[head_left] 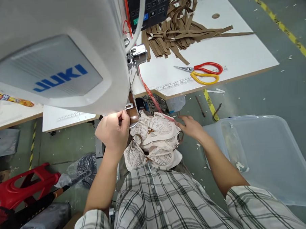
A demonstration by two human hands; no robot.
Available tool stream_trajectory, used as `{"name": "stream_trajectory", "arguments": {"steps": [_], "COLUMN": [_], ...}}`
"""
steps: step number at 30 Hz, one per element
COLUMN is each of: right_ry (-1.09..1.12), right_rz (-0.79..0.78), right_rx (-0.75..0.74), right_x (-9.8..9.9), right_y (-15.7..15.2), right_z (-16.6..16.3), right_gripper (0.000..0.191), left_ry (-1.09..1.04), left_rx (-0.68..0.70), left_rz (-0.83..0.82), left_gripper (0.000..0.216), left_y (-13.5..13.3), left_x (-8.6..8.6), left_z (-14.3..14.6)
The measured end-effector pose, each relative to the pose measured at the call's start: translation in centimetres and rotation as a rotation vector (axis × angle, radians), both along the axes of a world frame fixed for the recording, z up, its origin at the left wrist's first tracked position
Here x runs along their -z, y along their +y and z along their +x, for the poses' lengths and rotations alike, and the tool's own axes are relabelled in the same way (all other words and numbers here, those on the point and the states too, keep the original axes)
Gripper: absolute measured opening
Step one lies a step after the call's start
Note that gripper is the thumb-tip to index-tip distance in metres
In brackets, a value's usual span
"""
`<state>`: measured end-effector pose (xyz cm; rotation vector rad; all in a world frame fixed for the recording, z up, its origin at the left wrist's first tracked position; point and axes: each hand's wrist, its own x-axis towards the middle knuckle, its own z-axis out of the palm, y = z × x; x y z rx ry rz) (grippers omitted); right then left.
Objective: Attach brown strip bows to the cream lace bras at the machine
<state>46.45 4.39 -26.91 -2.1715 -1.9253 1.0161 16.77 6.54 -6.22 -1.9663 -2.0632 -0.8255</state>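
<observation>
My left hand (113, 128) is closed in a pinch beneath the head of a white JUKI sewing machine (72, 70), beside its brown-and-metal arm (133, 113). Whatever those fingers hold is hidden. A pile of cream lace bras (156, 138) with small brown bows and brown straps lies on my lap. At the pile's right edge is my right hand (191, 126), fingers stretched out and tips by the lace. A red strip (150, 92) hangs from the machine down to the pile, its lower end near my right thumb.
Red-and-yellow-handled scissors (205, 73) lie on the white table (241, 56), near a heap of brown fabric strips (175, 36). A black control panel (149, 10) stands behind the machine. A clear plastic bin (268, 150) is at right, a red stool (26, 184) at lower left.
</observation>
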Motion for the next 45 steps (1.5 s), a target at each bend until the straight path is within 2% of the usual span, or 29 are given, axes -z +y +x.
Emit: {"name": "stream_trajectory", "arguments": {"steps": [10, 18, 23, 26, 29, 32, 34, 37, 40, 43, 45], "right_ry": [0.076, 0.104, 0.123, 0.114, 0.129, 0.332, 0.486, 0.62, 0.624, 0.598, 0.593], "right_rz": [0.071, 0.024, 0.051, 0.079, 0.221, 0.426, 0.546, 0.759, 0.873, 0.867, 0.841], "right_rx": [-0.02, -0.005, 0.001, 0.029, 0.131, 0.182, 0.089, -0.162, -0.351, -0.403, -0.408], "right_x": [-0.1, -0.2, 0.3, -0.4, -3.4, -8.6, -12.5, -17.1, -19.1, -19.3, -19.3], "right_y": [0.1, -0.1, -0.1, 0.2, 0.7, 1.3, 1.8, 3.1, 4.8, 6.0, 6.4], "right_z": [0.0, 0.1, 0.2, -0.2, -1.8, -4.8, -7.4, -11.1, -13.7, -14.8, -14.9], "right_gripper": [0.049, 0.058, 0.051, 0.045, 0.034, 0.02, 0.017, 0.018, 0.027, 0.028, 0.026], "left_ry": [0.019, 0.046, 0.046, 0.045, 0.05, 0.079, 0.103, 0.126, 0.122, 0.087, 0.067], "left_rx": [0.02, 0.032, 0.013, 0.005, -0.001, 0.015, 0.033, 0.056, 0.07, 0.074, 0.074], "left_rz": [0.008, -0.009, -0.035, -0.049, -0.058, -0.069, -0.066, -0.06, -0.015, 0.034, 0.008], "left_gripper": [0.039, 0.041, 0.042, 0.042, 0.04, 0.04, 0.04, 0.04, 0.039, 0.037, 0.036], "left_y": [-0.1, 0.0, 0.0, -0.1, -0.2, -0.2, -0.2, -0.2, -0.1, -0.1, -0.2], "left_x": [-0.1, -0.4, -0.4, -0.5, -0.8, -1.2, -1.4, -1.3, -0.9, -0.5, -0.5], "left_z": [0.2, 0.3, 0.3, 0.3, 0.2, 0.2, 0.1, -0.1, -0.4, -0.7, -0.8]}}
